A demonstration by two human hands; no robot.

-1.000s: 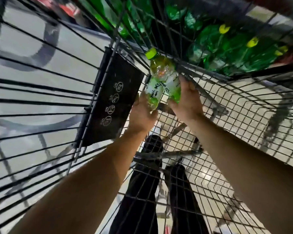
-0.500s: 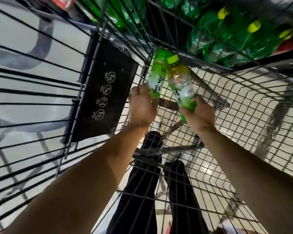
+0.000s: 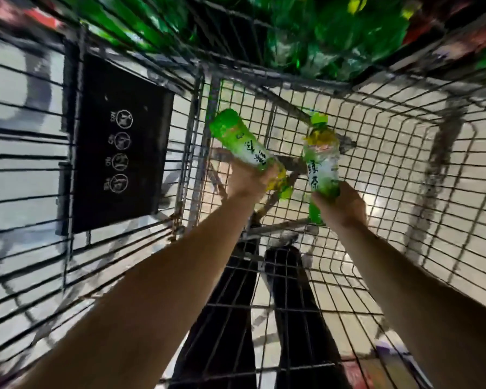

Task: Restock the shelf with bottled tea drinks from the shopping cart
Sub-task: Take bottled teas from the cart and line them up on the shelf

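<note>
Drawn apart since half a second ago: two tea bottles, then side by side and nearly touching, now held well apart, one per hand, inside the wire cart (image 3: 399, 141). Left hand (image 3: 249, 179) curled round the lower part of the left bottle (image 3: 244, 147), tilted with its green base up and to the left, cap end poking out below the fingers toward the right. Right hand (image 3: 341, 202) gripping the bottom of the right bottle (image 3: 321, 161), nearly upright, green cap on top, white and green label with dark characters facing the camera. Both bottles lifted clear of the cart's mesh floor, near its far end. Beyond the cart's far wall, at the top, a blurred mass of green bottles (image 3: 334, 37) with yellow caps. On the left side of the cart, a black panel (image 3: 118, 141) with four round white symbols. Below, through the mesh, dark trouser legs (image 3: 225, 318) and pale floor.
</note>
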